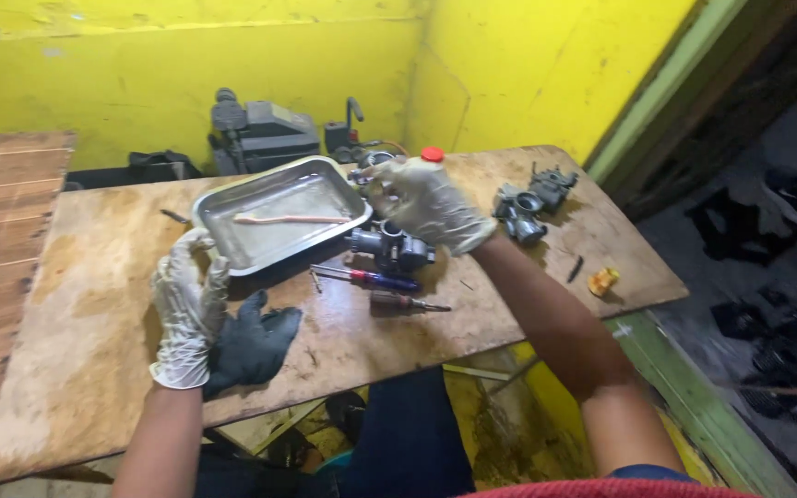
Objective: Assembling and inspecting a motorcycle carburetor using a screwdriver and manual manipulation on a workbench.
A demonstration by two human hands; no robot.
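Lying at the far middle of the plywood table [94, 332], the shallow metal tray [232, 198] has its long axis running from the near left to the far right, and the near-left rim sits just at the fingertips of the left hand [186, 309]. That hand wears a thin, wrinkled, whitish glove; its fingers are loosely curled toward the tray edge, and whether they grip the rim or only touch it cannot be told. Just beside its wrist lies a dark, limp rubber glove [253, 343], fingers pointing to the far right. Inside the tray a pale, slender stick-like tool [290, 219] lies almost crosswise, along the tray's length. The right hand [426, 205], gloved the same way, is closed around a small grey metal part at the tray's far right corner; the part is mostly hidden by the fingers. Just behind the hand stands a bottle with a red cap [432, 154]. Below the hand sits a dark cast-metal carburettor body [391, 247], and nearer still lie a screwdriver with a blue and red handle [369, 278] and a second, darker one [408, 302], both pointing roughly left to right. More grey carburettor parts [532, 203] rest well apart on the right of the stained, rough table.
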